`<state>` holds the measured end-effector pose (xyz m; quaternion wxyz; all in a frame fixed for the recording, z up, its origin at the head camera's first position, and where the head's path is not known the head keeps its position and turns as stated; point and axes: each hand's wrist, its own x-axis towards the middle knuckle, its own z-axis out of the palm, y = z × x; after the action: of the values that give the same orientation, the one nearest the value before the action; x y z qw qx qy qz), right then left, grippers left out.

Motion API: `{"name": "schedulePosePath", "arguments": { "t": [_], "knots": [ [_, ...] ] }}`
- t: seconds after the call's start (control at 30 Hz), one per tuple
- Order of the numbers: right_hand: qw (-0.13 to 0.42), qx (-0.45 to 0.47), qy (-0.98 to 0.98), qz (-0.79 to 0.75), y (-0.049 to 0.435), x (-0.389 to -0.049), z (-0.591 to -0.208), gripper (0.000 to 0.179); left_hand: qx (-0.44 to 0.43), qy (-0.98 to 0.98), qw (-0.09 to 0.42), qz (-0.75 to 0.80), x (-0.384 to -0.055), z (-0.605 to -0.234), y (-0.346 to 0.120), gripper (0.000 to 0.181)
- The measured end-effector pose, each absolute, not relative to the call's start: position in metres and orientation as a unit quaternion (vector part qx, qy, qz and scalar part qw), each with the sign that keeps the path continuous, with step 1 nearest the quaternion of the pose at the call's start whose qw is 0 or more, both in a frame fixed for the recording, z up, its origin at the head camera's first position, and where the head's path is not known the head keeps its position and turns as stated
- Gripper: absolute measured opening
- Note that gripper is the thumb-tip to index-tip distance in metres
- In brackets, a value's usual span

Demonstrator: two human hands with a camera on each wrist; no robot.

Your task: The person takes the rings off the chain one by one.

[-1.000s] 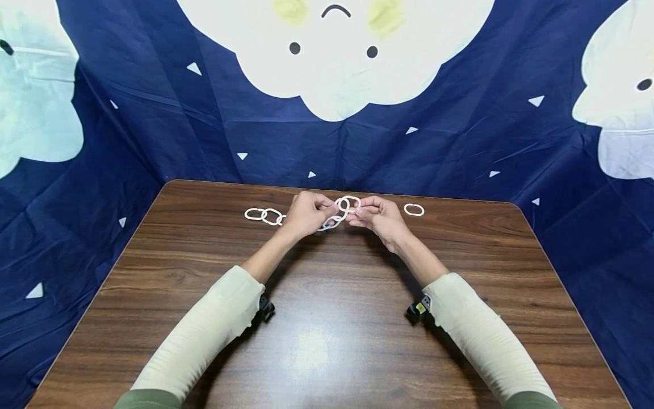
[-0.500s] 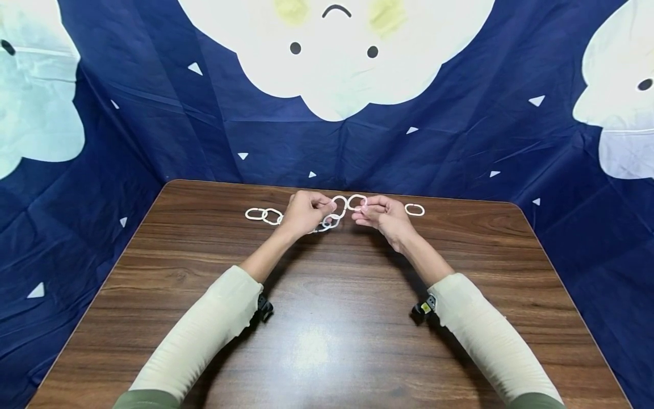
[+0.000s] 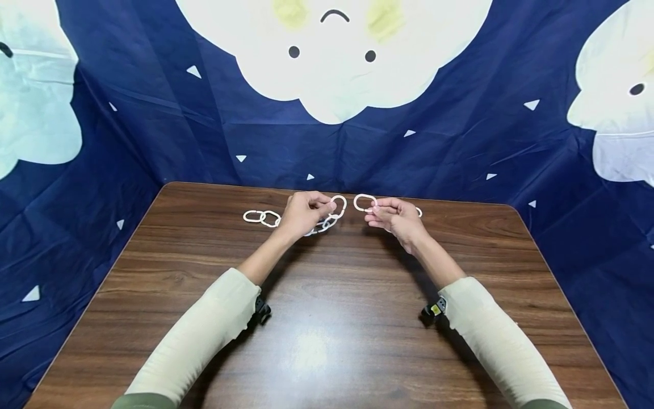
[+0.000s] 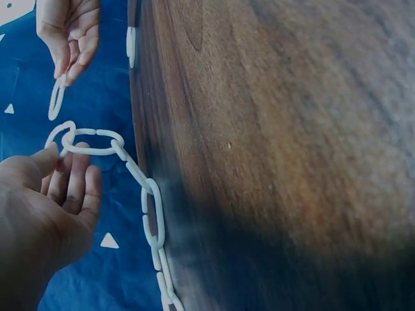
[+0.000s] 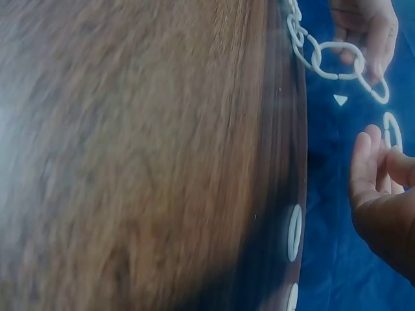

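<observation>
My left hand pinches the end link of a white plastic chain between thumb and fingers. From there the chain hangs down and runs along the table to the left, partly hidden behind that hand in the head view. A single white chain link is pinched by its lower right side in my right hand, the other fingers loosely spread. A small gap separates this link from the end of the chain. In the right wrist view the single link stands nearly edge-on, the split in its side facing the table.
A loose white link lies near the far edge of the wooden table, mostly behind my right hand in the head view. Part of another white link shows at the right wrist view's bottom. A blue cloud-print curtain hangs beyond the table.
The single link, earlier overlapping the chain's end link, has come away to the right with my right hand. My left hand stays nearly in place with the chain.
</observation>
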<state>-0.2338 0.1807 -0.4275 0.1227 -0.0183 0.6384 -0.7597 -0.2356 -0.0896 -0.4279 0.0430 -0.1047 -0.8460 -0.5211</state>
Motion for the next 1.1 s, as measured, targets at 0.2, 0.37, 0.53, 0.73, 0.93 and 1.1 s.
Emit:
{"name": "schedulePosePath", "arguments": {
  "t": [0.2,0.37,0.53,0.73,0.93,1.1],
  "knots": [
    [0.131,-0.009,0.659,-0.741,0.192,-0.233,-0.429,0.023,-0.111,-0.841,0.041,-0.527,-0.235,-0.429,-0.090,0.016],
    [0.138,0.001,0.679,-0.721,0.199,-0.233,-0.431,0.031,-0.113,-0.840,0.040,-0.530,-0.235,-0.431,-0.090,0.015],
    [0.152,0.005,0.695,-0.702,0.200,-0.232,-0.433,0.043,-0.117,-0.839,0.045,-0.530,-0.235,-0.431,-0.089,0.014],
    [0.169,0.006,0.707,-0.687,0.200,-0.230,-0.437,0.033,-0.118,-0.841,0.047,-0.527,-0.235,-0.431,-0.089,0.013],
    [0.180,0.022,0.709,-0.681,0.198,-0.227,-0.438,0.027,-0.115,-0.843,0.042,-0.524,-0.234,-0.431,-0.089,0.013],
    [0.192,0.033,0.712,-0.674,0.197,-0.226,-0.439,0.036,-0.117,-0.846,0.039,-0.519,-0.234,-0.431,-0.088,0.013]
  ]
}}
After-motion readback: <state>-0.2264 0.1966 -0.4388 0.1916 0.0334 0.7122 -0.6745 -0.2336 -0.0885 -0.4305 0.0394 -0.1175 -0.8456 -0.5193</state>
